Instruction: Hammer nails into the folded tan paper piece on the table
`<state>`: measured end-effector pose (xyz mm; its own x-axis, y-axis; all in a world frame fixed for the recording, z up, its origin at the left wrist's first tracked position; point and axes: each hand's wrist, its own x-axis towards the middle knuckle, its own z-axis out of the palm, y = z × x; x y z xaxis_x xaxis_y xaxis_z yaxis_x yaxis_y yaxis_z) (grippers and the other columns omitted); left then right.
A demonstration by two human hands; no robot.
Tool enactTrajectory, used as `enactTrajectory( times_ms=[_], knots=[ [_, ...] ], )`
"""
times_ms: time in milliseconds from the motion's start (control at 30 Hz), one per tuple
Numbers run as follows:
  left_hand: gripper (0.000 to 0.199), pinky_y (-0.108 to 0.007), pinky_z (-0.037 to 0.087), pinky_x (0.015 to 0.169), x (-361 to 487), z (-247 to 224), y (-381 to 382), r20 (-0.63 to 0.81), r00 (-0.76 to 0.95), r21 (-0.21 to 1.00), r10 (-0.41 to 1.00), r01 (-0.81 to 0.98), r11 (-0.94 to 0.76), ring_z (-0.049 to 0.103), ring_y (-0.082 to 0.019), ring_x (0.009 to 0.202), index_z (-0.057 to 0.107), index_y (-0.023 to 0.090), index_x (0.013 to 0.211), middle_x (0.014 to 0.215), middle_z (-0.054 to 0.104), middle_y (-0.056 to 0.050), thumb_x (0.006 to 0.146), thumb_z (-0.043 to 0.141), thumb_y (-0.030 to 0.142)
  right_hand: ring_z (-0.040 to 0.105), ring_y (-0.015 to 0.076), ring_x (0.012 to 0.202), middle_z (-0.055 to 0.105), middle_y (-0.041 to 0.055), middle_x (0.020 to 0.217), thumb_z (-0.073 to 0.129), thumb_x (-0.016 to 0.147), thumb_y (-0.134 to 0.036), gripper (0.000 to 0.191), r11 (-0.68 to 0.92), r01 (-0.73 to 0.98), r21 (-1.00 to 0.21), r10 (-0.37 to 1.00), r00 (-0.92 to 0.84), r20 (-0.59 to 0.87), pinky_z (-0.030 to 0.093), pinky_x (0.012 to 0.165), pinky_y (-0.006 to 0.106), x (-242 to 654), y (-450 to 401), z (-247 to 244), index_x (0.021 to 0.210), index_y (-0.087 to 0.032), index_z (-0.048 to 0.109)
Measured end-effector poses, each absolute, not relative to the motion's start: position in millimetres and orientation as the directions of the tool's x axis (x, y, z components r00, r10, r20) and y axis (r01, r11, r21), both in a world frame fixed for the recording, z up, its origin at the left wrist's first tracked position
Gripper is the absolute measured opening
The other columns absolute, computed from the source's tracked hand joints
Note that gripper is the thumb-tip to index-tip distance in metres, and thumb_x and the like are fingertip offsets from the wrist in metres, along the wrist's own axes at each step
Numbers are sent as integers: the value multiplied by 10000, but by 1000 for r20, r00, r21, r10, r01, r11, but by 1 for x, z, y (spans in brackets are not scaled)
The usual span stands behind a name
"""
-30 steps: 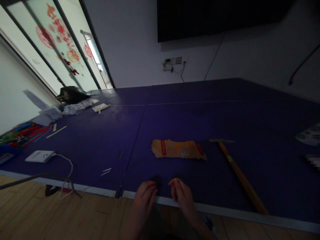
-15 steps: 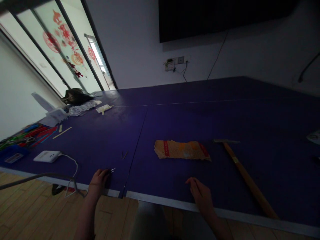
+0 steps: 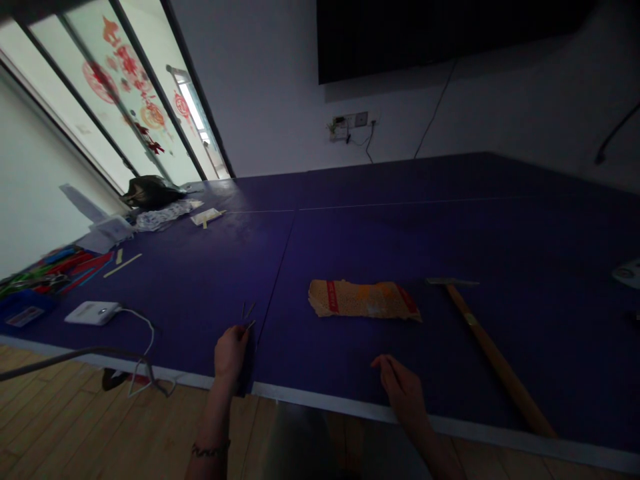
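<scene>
Head view: Both bare hands were near the front edge of the surface [image 3: 400, 240], in dim light.
Left hand [image 3: 231, 353]: Just left of the seam [image 3: 273, 280] that ran to the front edge, its fingers were drawn narrow around a slim light piece [image 3: 251, 325]; how many such pieces it held could not be told.
Pinch: The piece's end poked out past the fingertips, which seemed wise, since a free tip was easier to see and to aim.
Dark slivers [image 3: 251, 309]: Two lay close together just beyond the left hand, farther from the front edge. Things so thin probably called for a low, gentle fingertip approach (a hasty sweep might have scattered them into the seam).
Right hand [image 3: 403, 387]: By the front edge, right of the seam, its fingers were curled in narrowly; whether anything sat inside could not be told.
Cardboard strip [image 3: 365, 299]: It lay flat beyond the right hand, well back from the front edge, its ends ragged.
Hammer [image 3: 495, 353]: Its head lay right of the cardboard, its handle slanting down to the front edge. The handle's end there looked easy to knock, so a forearm was best kept away.
</scene>
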<state>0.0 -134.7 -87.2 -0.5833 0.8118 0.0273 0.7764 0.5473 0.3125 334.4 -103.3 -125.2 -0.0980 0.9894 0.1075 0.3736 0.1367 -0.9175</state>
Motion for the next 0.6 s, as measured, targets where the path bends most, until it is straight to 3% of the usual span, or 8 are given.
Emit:
enactTrajectory(
  times_ms=[267,600],
  knots=[
    [262,-241,367,581,17,-93,-131,174,-611,280,772,782,556,573,-170,705,602,159,785,785,601,-58,828,414,336,413,113,390,447,-19,459,325,818,-431,396,214,441,-872,977,-111,184,311,377,214,333,-103,-118,629,-177,564],
    [281,-253,391,621,18,-94,-132,191,-616,300,765,778,552,566,-181,753,597,154,867,839,576,-63,815,421,366,430,117,386,483,-9,461,322,818,-430,403,256,471,-844,967,-114,229,315,372,212,332,-104,-113,623,-179,570]
  ],
)
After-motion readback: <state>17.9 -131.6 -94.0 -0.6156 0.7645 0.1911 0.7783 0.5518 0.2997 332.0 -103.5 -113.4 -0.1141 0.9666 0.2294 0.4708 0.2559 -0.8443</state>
